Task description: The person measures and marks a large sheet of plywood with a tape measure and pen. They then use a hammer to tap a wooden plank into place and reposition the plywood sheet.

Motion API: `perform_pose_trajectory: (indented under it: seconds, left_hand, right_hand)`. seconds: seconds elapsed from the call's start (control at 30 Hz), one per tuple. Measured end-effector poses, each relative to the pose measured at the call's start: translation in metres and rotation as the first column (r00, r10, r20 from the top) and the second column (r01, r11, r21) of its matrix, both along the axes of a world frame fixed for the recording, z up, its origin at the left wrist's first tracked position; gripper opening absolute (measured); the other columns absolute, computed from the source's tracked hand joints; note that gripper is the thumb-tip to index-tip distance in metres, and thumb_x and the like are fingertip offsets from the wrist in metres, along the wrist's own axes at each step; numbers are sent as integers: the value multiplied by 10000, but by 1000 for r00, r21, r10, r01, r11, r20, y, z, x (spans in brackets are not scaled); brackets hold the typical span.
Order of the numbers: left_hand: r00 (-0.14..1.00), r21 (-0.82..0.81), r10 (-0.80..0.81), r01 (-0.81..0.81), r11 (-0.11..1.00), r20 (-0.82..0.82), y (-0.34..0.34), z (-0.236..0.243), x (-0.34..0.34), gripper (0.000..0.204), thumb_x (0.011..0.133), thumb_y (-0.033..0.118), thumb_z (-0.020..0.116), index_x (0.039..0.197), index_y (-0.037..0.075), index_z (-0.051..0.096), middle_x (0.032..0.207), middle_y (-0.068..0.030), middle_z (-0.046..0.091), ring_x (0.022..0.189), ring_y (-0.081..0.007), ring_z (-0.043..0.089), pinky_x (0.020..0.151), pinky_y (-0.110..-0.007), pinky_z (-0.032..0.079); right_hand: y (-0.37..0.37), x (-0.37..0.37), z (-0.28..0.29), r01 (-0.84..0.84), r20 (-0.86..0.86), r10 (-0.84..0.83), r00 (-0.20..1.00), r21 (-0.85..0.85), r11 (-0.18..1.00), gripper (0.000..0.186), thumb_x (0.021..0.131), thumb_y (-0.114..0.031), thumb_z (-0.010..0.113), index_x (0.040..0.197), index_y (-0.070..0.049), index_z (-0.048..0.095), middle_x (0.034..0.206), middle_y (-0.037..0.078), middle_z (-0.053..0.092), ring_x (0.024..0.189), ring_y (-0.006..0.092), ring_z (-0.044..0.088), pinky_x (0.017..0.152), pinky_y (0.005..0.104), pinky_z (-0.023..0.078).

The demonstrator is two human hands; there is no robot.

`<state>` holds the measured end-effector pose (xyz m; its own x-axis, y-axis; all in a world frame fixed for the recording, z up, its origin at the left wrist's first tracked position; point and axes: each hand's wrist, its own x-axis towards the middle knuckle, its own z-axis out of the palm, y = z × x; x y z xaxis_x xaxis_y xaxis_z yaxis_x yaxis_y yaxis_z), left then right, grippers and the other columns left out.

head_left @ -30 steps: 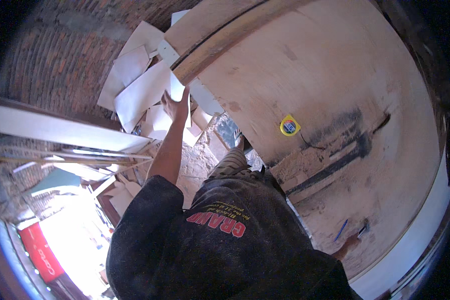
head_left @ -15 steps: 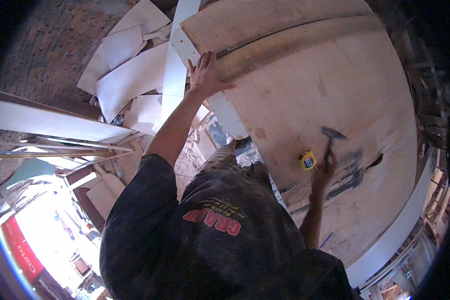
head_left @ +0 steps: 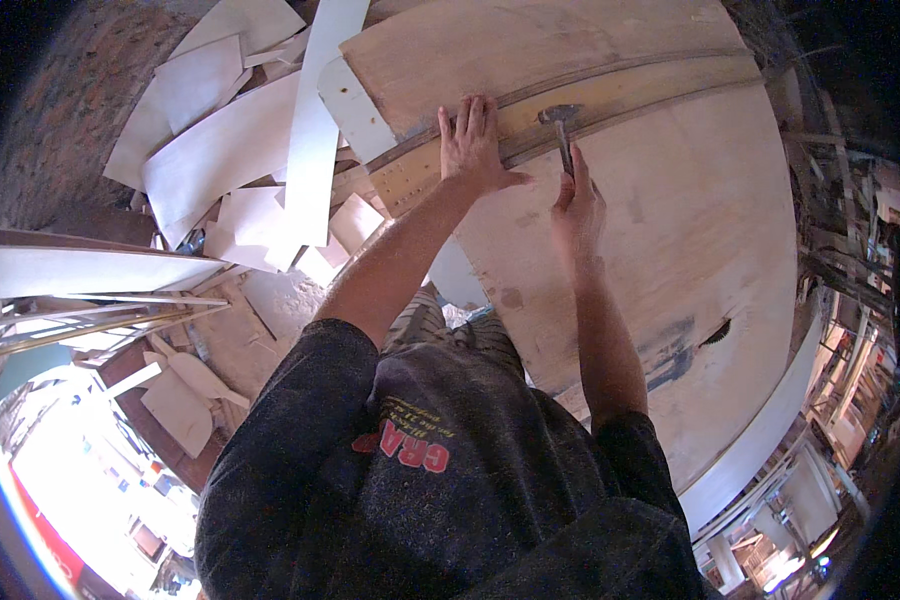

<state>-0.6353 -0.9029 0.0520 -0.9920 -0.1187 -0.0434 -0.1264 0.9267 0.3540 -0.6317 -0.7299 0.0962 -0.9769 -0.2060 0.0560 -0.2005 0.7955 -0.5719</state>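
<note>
My left hand (head_left: 478, 150) lies spread and flat on a long yellowish-brown wooden strip (head_left: 660, 98), with its thumb stretched to the right. The strip crosses the wide wooden work table (head_left: 690, 220), and small round marks dot its left end. In my right hand (head_left: 578, 205) I grip the handle of a hammer (head_left: 560, 114). Its metal head is over the strip, just right of my left hand; I cannot tell whether it touches the wood. A white board (head_left: 355, 105) shows at the table's left edge beside the strip.
Toward the table's right side is a dark slot (head_left: 717, 332) with what looks like a toothed blade. Pale board offcuts (head_left: 225, 140) lie heaped on the floor at left. Long planks (head_left: 100, 268) jut in from the left. Stacked timber (head_left: 850, 390) stands beyond the table's right edge.
My right hand has lifted the hammer from the table's near right and carried it to the strip. My left hand has moved right along the strip. The yellow tape measure no longer shows.
</note>
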Motion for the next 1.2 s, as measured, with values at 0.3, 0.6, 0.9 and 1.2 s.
perform_pose_trajectory:
  seconds: [0.3, 0.6, 0.9, 1.2]
  left_hand:
    - [997, 9, 3, -4, 1000, 79, 6, 4, -7, 1282, 513, 678, 716, 1427, 25, 96, 1482, -135, 139, 1385, -285, 75, 1111, -507, 37]
    - [987, -32, 15, -10, 999, 159, 8, 13, -10, 1240, 571, 670, 688, 1428, 19, 73, 1479, -156, 129, 1384, -297, 68, 1109, -501, 21]
    - [994, -157, 36, -19, 987, 100, 15, 0, -16, 1191, 632, 649, 652, 1431, 23, 29, 1479, -173, 108, 1380, -310, 59, 1095, -526, 27]
    - [997, -164, -5, 18, 986, 78, 19, 9, -21, 1146, 646, 626, 656, 1426, 9, 86, 1458, -213, 159, 1362, -357, 128, 1077, -569, 58]
  right_hand:
    - [11, -24, -36, -124, 33, 120, 992, 312, 942, 579, 830, -33, 544, 1350, -250, 411, 834, 115, 602, 752, 276, 616, 605, 384, 492]
    - [24, -16, -45, -138, -20, 144, 989, 189, 972, 474, 816, -18, 556, 1274, -126, 497, 793, 126, 603, 701, 268, 624, 626, 356, 508]
    - [91, -145, 0, 361, 295, -211, 932, -803, 474, 406, 875, -138, 565, 1268, -105, 468, 714, 15, 539, 549, 85, 510, 488, 232, 434]
    - [235, -238, -91, 523, -60, -580, 813, -364, 771, 365, 936, -202, 468, 1288, -106, 450, 647, 61, 537, 563, 151, 538, 501, 328, 452]
